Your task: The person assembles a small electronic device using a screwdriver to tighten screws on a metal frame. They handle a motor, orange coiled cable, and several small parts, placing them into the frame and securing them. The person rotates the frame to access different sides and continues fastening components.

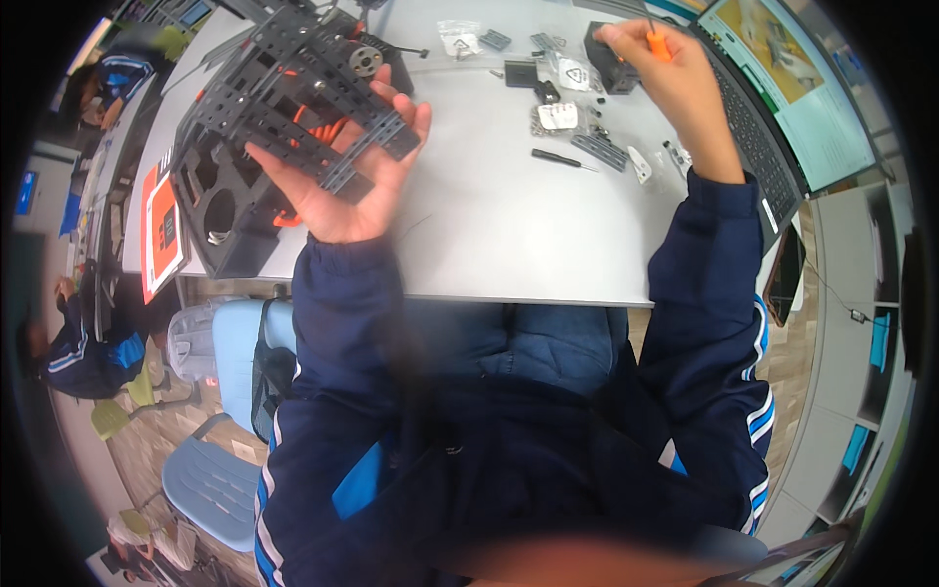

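My left hand (354, 207), palm up, supports a black perforated metal robot frame (284, 108) at the far left of the table. Its fingers curl round the near end of a perforated beam. A round metal hub (366, 62) and orange wires (321, 129) show on the frame. At the far right my right hand (693, 93) is closed on the orange handle of a screwdriver (659, 45), whose thin shaft points away from me. Beside those fingers stands a small black box-shaped part (611, 67). The screwdriver's tip is cut off by the picture's edge.
A black foam tray (235, 230) and an orange-and-white booklet (161, 235) lie at the left. Mid-table are small plastic bags of hardware (558, 119), perforated grey plates (599, 152) and a small black screwdriver (559, 158). An open laptop (763, 147) stands right; a light-blue chair (210, 484) is at lower left.
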### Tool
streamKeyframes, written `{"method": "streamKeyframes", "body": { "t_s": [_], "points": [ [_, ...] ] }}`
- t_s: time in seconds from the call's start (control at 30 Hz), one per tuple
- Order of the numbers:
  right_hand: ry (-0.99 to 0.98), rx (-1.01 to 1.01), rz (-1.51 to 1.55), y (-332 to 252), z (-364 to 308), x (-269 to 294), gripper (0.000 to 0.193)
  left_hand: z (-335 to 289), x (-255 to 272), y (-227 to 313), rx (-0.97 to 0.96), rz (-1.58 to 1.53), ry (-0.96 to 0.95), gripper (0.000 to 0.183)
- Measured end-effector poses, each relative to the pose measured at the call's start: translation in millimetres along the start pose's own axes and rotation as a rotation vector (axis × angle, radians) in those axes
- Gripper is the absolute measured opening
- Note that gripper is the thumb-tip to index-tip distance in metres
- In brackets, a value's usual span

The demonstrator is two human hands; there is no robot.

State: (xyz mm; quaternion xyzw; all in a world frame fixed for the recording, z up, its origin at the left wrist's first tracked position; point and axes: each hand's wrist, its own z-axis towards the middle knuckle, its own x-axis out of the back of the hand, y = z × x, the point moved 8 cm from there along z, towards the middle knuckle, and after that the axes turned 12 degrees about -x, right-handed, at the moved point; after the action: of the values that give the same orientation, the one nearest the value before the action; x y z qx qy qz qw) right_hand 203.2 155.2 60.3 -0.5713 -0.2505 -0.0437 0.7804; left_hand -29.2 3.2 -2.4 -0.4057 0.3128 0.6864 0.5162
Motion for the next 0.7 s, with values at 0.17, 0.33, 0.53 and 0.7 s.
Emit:
{"method": "streamKeyframes", "body": {
  "t_s": [0.17,0.33,0.53,0.7],
  "points": [
    [0.01,0.034,-0.482,37.0,-15.2,-0.5,0.022,0.6,0.9,2.7,-0.012,0.037,0.004,0.096],
    [-0.026,0.042,-0.636,33.5,-23.8,0.6,0.021,-0.9,2.6,5.1,-0.046,0.039,0.04,0.094],
    [-0.051,-0.004,-0.629,42.4,-26.2,0.2,0.018,-2.1,3.8,4.0,-0.051,0.065,0.089,0.098],
    [-0.046,0.036,-0.563,38.5,-24.3,8.2,0.02,-3.4,6.6,4.3,-0.06,0.032,0.15,0.1]
  ]
}}
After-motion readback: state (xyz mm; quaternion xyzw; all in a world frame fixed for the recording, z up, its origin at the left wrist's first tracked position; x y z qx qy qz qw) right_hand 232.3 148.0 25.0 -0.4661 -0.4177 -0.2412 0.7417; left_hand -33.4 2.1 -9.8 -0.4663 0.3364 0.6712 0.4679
